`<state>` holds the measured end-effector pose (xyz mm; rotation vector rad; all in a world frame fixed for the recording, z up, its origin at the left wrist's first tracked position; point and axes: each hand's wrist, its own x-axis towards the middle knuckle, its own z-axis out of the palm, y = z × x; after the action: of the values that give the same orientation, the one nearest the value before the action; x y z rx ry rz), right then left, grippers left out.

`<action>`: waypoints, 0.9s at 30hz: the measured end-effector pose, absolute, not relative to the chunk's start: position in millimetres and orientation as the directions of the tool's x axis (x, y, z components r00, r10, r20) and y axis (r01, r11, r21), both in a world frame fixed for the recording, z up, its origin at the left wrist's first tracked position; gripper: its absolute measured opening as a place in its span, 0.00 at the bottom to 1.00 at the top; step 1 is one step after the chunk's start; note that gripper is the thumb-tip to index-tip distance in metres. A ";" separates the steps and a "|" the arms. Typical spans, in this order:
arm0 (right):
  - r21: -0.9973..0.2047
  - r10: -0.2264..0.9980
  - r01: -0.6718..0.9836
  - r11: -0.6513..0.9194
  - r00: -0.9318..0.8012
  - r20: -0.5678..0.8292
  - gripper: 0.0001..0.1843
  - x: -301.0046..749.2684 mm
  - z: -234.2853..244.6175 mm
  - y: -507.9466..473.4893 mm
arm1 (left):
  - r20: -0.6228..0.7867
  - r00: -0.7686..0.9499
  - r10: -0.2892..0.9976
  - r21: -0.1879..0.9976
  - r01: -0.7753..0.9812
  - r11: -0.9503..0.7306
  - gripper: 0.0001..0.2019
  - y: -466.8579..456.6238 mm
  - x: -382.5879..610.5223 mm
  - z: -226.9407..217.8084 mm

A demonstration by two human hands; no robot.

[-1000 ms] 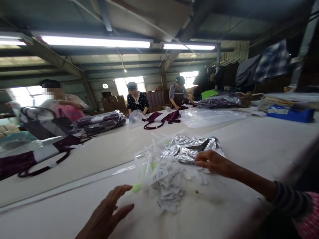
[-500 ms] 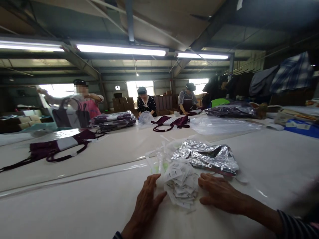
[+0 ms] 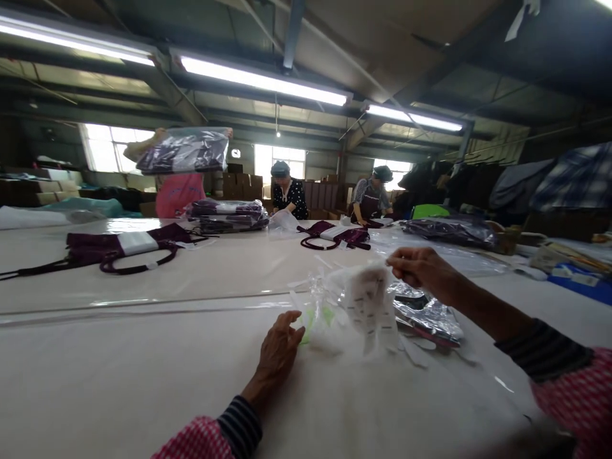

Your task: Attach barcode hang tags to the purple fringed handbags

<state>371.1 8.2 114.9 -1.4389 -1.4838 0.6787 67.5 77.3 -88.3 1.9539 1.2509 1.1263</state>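
Observation:
My right hand pinches the upper edge of a clear plastic bag of white printed labels, raised off the table and slightly blurred. Loosely curved, with thumb and fingers apart, my left hand rests low over the table to the left. Its fingertips are beside crumpled clear plastic with some light green showing through; whether they touch it I cannot tell. Behind the labels and under my right forearm lies a shiny silver plastic package, partly hidden.
Purple bags with white bands, one at left and one at centre, lie across the white table. A stack of wrapped purple bags stands farther back. Co-workers stand opposite; one holds up a wrapped bag. A blue box sits right.
My right hand has taken hold of the bag of labels and lifted it up from the table. My left hand has moved slightly away from it. The co-worker at left now raises a wrapped bag.

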 end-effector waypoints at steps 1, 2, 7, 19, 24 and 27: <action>-0.874 0.950 0.449 0.185 0.145 0.276 0.19 370.6 126.3 12.0 | 0.364 0.227 0.903 0.781 0.453 -0.429 0.13 79.4 66.3 -88.2; -0.870 0.935 0.446 0.209 0.172 0.312 0.19 370.2 135.8 15.6 | 0.377 0.233 0.896 0.766 0.464 -0.444 0.11 81.0 65.2 -87.9; -0.878 0.869 0.358 0.318 0.260 0.421 0.14 361.5 157.7 33.5 | 0.503 0.284 0.816 0.626 0.532 -0.570 0.09 77.9 67.0 -87.4; -0.953 0.936 0.089 0.288 0.183 0.300 0.14 324.2 141.4 116.2 | 0.675 0.422 0.605 0.373 0.512 -0.774 0.16 163.9 51.0 -94.3; -0.997 0.995 -0.007 0.077 0.058 0.077 0.14 284.6 108.5 184.5 | 0.596 0.448 0.667 0.405 0.549 -0.731 0.11 226.8 70.8 -117.1; -0.999 1.000 0.028 -0.026 0.001 -0.026 0.16 256.4 94.0 220.5 | 0.457 0.529 0.715 0.475 0.535 -0.699 0.15 243.5 84.2 -130.1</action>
<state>256.4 220.5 94.0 -1.2496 -1.2164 1.2147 84.2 243.5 -130.1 2.4942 1.0464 0.9342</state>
